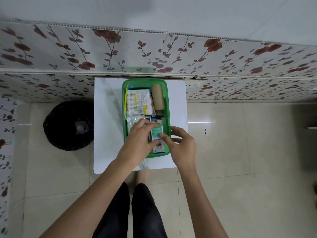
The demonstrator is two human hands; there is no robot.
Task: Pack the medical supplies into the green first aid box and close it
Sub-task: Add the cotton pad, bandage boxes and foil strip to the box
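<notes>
The green first aid box [167, 107] lies open on a small white table [108, 127], its lid out of sight. Inside at the far end are a pack of cotton swabs [139, 104] and a brown bandage roll [157, 97]; a clear wrapped packet [133, 121] lies at mid left. At the near end a white and teal medicine carton [158, 134] rests in the box. My left hand [139, 143] grips the carton from the left and my right hand [181, 148] pinches its right edge with thumb and forefinger.
A bin lined with a black bag [68, 125] stands on the floor left of the table. A flowered wall [154, 54] runs right behind the table. Beige floor tiles and my legs [137, 212] lie below.
</notes>
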